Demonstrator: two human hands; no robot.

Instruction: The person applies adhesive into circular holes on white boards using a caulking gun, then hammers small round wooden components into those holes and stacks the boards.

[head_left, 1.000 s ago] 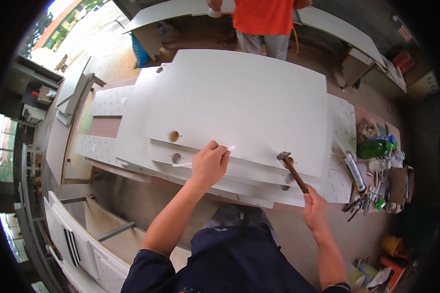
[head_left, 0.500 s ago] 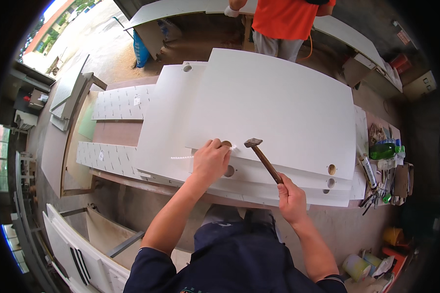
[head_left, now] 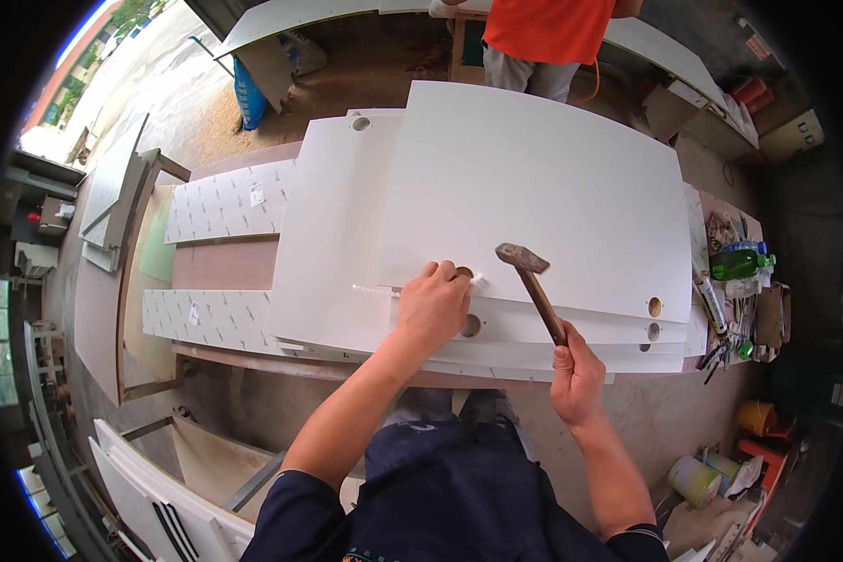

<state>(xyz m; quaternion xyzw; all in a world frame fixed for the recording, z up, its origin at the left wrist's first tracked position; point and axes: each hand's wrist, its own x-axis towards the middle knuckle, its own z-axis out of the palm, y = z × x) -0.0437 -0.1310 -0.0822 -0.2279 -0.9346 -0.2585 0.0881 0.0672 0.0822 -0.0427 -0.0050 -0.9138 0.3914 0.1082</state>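
My left hand (head_left: 436,304) is closed, its fingers pinched at the near left corner of the top white panel (head_left: 534,178), beside a round hole (head_left: 465,273). Out of that hand trails a thin, beaded white plastic strip (head_left: 370,288); the part inside the fingers is hidden. A tiny white piece (head_left: 479,278) shows just past the fingertips, too small to make out. My right hand (head_left: 579,375) is wrapped round the wooden handle of a hammer (head_left: 539,295). The hammer's metal head hangs above the panel, right of the left hand, apart from it.
More white panels with round holes (head_left: 470,326) lie stacked beneath. Bottles (head_left: 738,264) and hand tools sit at the bench's right end. White cabinet doors (head_left: 164,492) lean at lower left. Across the bench stands a person in an orange shirt (head_left: 545,33).
The hammer's head has risen and shifted right, farther from my left hand. My left hand keeps its pinch by the hole. The whole view has shifted slightly.
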